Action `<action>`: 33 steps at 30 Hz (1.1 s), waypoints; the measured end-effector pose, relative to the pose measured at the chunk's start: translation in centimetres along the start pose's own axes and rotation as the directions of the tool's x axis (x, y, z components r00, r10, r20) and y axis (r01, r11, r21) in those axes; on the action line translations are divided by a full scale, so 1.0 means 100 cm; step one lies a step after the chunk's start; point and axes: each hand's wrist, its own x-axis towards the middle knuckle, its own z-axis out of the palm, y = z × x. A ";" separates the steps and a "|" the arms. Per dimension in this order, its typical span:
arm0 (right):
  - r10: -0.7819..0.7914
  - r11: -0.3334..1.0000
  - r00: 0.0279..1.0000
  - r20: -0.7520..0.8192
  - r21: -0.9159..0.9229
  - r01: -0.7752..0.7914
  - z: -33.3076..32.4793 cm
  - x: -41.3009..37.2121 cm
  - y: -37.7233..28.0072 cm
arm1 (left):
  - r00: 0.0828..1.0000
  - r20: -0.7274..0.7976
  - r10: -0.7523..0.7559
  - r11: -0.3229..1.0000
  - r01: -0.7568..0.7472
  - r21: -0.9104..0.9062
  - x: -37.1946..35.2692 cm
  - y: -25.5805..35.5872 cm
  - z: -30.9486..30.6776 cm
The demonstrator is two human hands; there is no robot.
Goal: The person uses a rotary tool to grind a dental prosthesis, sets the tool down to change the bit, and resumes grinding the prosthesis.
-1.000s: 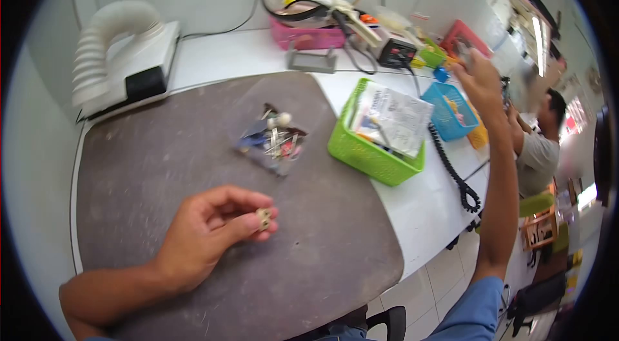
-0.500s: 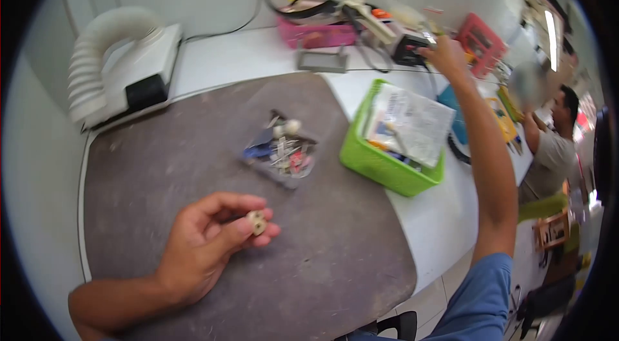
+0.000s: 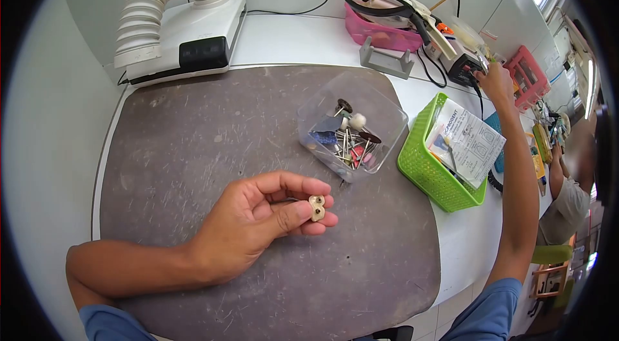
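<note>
My left hand (image 3: 264,225) pinches a small beige piece with two dark holes (image 3: 316,208) between thumb and fingers, above the grey mat (image 3: 193,141). It looks like a pair of joined dental crowns. My right hand (image 3: 496,84) is stretched far to the back right, its fingers closed at the front of a black-faced control box (image 3: 463,69); what the fingertips grip is hidden. Ahead of my left hand, a clear plastic tub (image 3: 380,109) holds rotary burs, discs and a white polishing tip.
A green basket (image 3: 419,154) with a printed packet (image 3: 467,141) stands right of the tub. Along the back are a white hose unit (image 3: 213,25), a pink bin (image 3: 380,34), a grey stand (image 3: 387,60) and a red rack (image 3: 530,76). Another person (image 3: 567,202) sits at far right.
The view has swung left and steadied, so things appear further right. My left hand still holds the beige piece, its two holes now clearer. My right hand stays at the control box.
</note>
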 end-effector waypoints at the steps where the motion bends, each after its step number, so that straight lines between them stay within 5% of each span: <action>1: 0.001 1.000 1.000 -0.001 0.001 -0.001 -0.002 0.000 0.000 | 1.000 0.002 0.000 1.000 0.000 -0.001 0.000 0.000 0.000; 4: -0.001 1.000 1.000 -0.007 0.004 0.001 -0.020 -0.012 -0.003 | 1.000 0.010 -0.010 1.000 0.010 -0.002 0.000 0.000 0.000; 6: -0.125 0.992 0.958 -0.260 -0.011 0.126 -0.039 -0.020 -0.004 | 1.000 0.021 -0.011 1.000 0.011 -0.009 0.000 0.000 0.000; 9: -0.047 0.990 0.990 -0.134 0.124 0.064 -0.104 -0.049 -0.023 | 0.999 0.046 0.010 1.000 -0.011 0.010 0.000 -0.002 -0.002; 13: -0.269 0.927 0.887 -0.375 0.150 0.344 -0.160 -0.127 -0.060 | 0.994 0.102 0.027 0.999 -0.031 0.040 -0.005 -0.003 0.000; 15: -0.187 0.925 0.948 -0.258 0.278 0.259 -0.182 -0.181 -0.096 | 0.993 0.114 0.029 0.997 -0.036 0.065 -0.010 -0.002 0.003; 18: -0.370 0.800 0.893 -0.257 0.400 0.447 -0.177 -0.240 -0.129 | 0.994 0.112 -0.004 0.995 -0.006 0.097 -0.017 0.000 0.004; 21: -0.554 0.653 0.827 -0.099 0.564 0.506 -0.173 -0.271 -0.146 | 0.994 0.107 -0.001 0.998 -0.006 0.066 -0.019 -0.002 0.002; 24: -0.669 0.536 0.736 -0.108 0.616 0.578 -0.148 -0.277 -0.156 | 0.992 0.129 -0.011 0.998 0.004 0.060 -0.015 -0.002 -0.001; 33: -0.743 0.587 0.669 0.002 0.482 0.650 -0.136 -0.285 -0.163 | 0.989 0.123 -0.077 0.996 0.071 0.050 -0.015 0.001 0.000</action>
